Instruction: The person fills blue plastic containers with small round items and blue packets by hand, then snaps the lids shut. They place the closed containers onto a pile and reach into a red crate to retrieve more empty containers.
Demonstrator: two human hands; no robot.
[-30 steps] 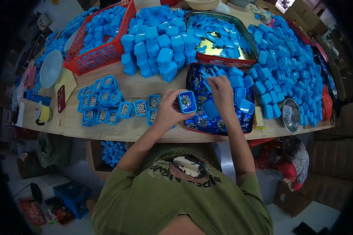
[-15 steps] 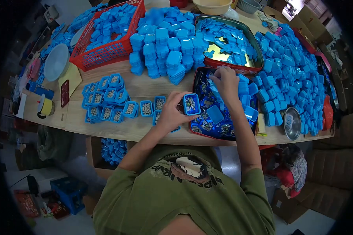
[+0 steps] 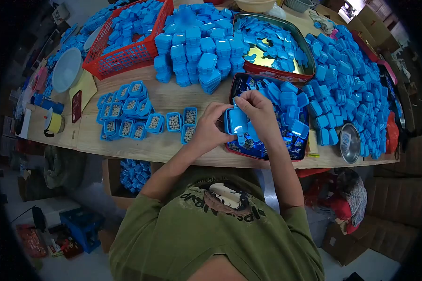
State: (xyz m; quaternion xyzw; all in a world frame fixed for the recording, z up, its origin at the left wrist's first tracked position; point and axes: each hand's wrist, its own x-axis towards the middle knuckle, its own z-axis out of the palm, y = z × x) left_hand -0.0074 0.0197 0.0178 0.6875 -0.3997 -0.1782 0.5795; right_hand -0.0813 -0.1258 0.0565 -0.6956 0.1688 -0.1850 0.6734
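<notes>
My left hand (image 3: 207, 125) is closed around a small blue plastic box (image 3: 227, 122) above the left side of a red-edged tray. Against the box's top, the fingers of my right hand (image 3: 260, 111) pinch a thin blue lid (image 3: 238, 121), which hides what is inside. Whether the lid is seated cannot be made out. Beneath both hands the tray (image 3: 241, 154) holds dark blue shiny packets and loose blue boxes (image 3: 297, 129). Left of my left hand stand open blue boxes (image 3: 173, 122) filled with pale round beads.
Stacked blue boxes (image 3: 208, 63) rise behind my hands, beside a red basket (image 3: 122, 64) of blue pieces. A tin tray (image 3: 279, 71) of flat blue pieces is behind the packets. A large heap of blue boxes (image 3: 347, 89) and a metal bowl (image 3: 350, 144) lie right.
My right hand has come up from the tray towards me with a blue lid and now meets the box in my left hand. The packet seen inside the box is now covered.
</notes>
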